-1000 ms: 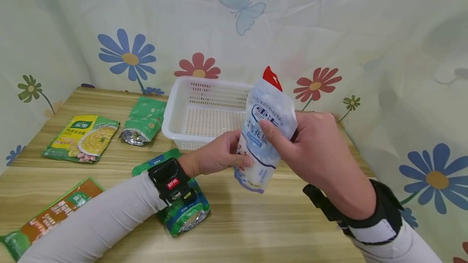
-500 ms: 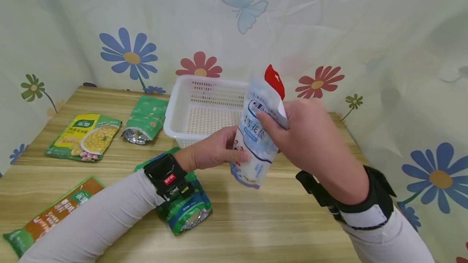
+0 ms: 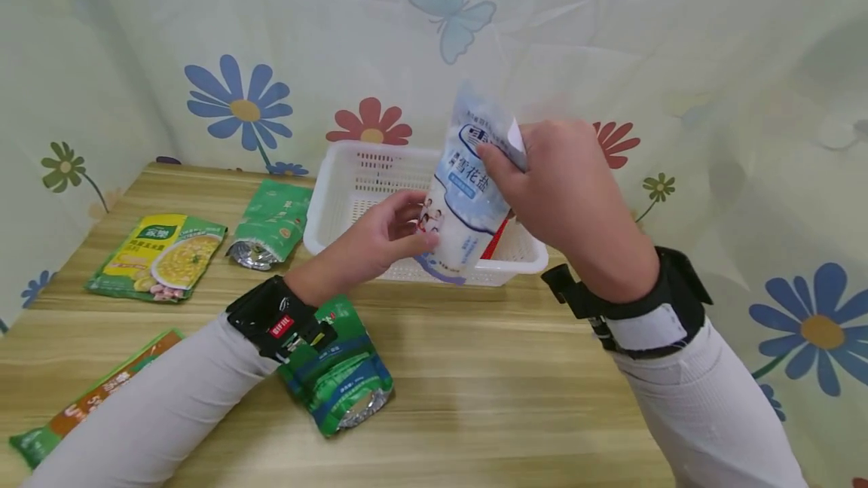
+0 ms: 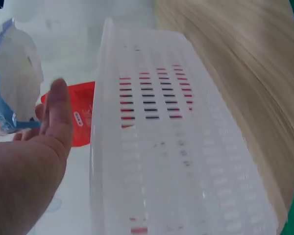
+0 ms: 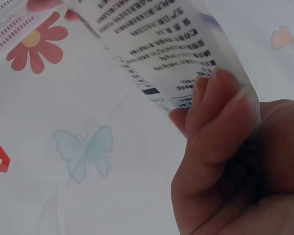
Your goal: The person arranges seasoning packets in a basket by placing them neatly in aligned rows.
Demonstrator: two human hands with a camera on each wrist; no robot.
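A white and blue salt pouch (image 3: 464, 198) hangs above the front rim of a white perforated basket (image 3: 353, 172). My right hand (image 3: 502, 160) grips the pouch's upper end, thumb on its front. In the right wrist view the fingers (image 5: 210, 122) curl round the printed back of the pouch (image 5: 161, 44). My left hand (image 3: 414, 228) holds the pouch's lower left edge between thumb and fingers. A red part of the pouch (image 3: 498, 236) shows below my right hand. The left wrist view shows the basket wall (image 4: 152, 147), my thumb (image 4: 59, 112) and the pouch (image 4: 14, 93) at the left.
On the wooden table (image 3: 508, 398) lie a yellow and green soup packet (image 3: 159, 254), a green pouch (image 3: 271, 221), a green and blue pouch (image 3: 339, 375) by my left wrist, and a brown and green packet (image 3: 81, 413) at the front left. A flowered curtain (image 3: 678, 59) closes the back and right.
Both hands have carried the pouch up and away from me, from over the table to over the basket's front rim. Its red corner no longer stands at the top.
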